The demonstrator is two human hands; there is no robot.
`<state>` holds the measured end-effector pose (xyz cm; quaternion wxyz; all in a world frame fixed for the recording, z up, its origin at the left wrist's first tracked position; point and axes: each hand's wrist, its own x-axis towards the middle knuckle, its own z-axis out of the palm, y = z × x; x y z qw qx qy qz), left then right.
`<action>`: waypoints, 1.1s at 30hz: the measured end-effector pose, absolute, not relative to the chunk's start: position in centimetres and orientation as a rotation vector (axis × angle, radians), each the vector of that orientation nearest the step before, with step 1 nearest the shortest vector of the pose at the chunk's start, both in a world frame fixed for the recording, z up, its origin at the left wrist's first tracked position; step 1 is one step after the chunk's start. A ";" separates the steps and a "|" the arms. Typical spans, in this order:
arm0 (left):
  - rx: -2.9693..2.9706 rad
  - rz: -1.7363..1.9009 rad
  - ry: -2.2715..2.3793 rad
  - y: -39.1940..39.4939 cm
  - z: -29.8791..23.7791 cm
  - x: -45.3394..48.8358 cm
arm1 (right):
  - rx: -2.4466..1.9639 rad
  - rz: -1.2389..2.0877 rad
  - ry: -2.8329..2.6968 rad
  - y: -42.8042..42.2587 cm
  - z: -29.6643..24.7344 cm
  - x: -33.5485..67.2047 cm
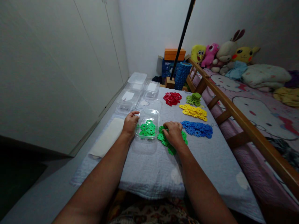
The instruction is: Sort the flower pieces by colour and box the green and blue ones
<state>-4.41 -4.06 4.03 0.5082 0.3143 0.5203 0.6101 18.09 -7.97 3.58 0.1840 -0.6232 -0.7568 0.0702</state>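
Note:
A clear plastic container (158,119) stands in front of me on the cloth-covered table. Green snowflake building discs (147,129) lie heaped inside it. My left hand (130,123) grips the container's left side, thumb and fingers at its wall and rim. Just right of the container, a loose pile of green discs (171,150) spreads over the cloth. My right hand (174,132) rests on this pile with its fingers curled around some of the discs; the fingertips are partly hidden.
Blue discs (198,129), yellow discs (193,112), red discs (172,98) and light green discs (193,99) lie in piles at the right. Clear containers (128,99) stand at the back left. A folded cream cloth (108,138) lies left. A wooden bed rail (230,109) borders the table's right side.

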 end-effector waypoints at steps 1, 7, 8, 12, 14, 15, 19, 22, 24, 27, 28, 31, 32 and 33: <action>0.756 1.471 1.250 -4.1 4.0 -4.4 | -1.749 0.207 -2.128 -8.0 3.6 18.1; 0.755 1.486 1.245 -4.2 4.2 -4.4 | -1.705 0.249 -2.074 -8.0 3.5 18.3; 0.753 1.486 1.246 -4.2 4.2 -4.3 | -1.702 0.263 -2.059 -7.9 3.5 18.4; 0.752 1.473 1.240 -4.3 4.4 -4.3 | -1.702 0.351 -1.988 -7.7 3.6 18.9; 0.754 1.472 1.239 -4.3 4.5 -4.3 | -1.669 0.401 -1.955 -7.6 3.7 19.1; 0.754 1.473 1.240 -4.3 4.5 -4.3 | -1.640 0.425 -1.934 -7.5 3.8 19.2; 0.754 1.476 1.245 -4.3 4.5 -4.3 | -1.508 0.526 -1.793 -7.3 4.3 19.5; 0.747 1.472 1.242 -4.4 4.6 -4.3 | -1.432 0.535 -1.598 -7.4 4.7 19.4; 0.745 1.468 1.243 -4.4 4.7 -4.3 | -1.372 0.514 -1.490 -7.7 5.1 19.2; 0.750 1.467 1.245 -4.4 4.6 -4.3 | -1.310 0.493 -1.467 -8.2 5.5 18.4; 0.751 1.468 1.244 -4.3 4.5 -4.3 | -1.305 0.486 -1.497 -8.4 5.6 18.0; 0.754 1.469 1.248 -4.2 4.3 -4.4 | -1.296 0.451 -1.647 -8.7 5.7 16.8; 0.755 1.469 1.249 -4.2 4.2 -4.4 | -1.292 0.439 -1.700 -8.8 5.7 16.4; 0.756 1.469 1.251 -4.1 4.1 -4.4 | -1.292 0.432 -1.746 -8.8 5.6 16.0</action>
